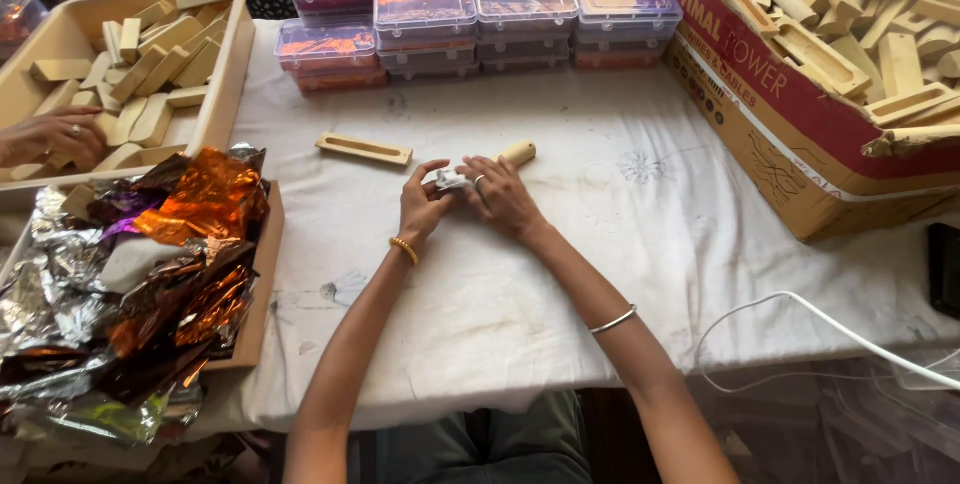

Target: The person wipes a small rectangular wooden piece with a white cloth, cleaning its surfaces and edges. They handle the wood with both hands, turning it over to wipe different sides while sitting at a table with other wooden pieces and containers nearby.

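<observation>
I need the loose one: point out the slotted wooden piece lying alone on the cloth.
The flat slotted piece just left of the left hand; the others are piled in the tray and cardboard box.

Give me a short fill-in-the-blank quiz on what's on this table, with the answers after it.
1. Both hands, the left hand and the right hand, hold a rounded ____ piece with white material at one end.
2. The slotted wooden piece lies on the white ____.
3. The crumpled foil wrappers lie to the person's ____.
4. The lidded plastic boxes are ____ in layers.

Answers: wooden; cloth; left; stacked
</observation>
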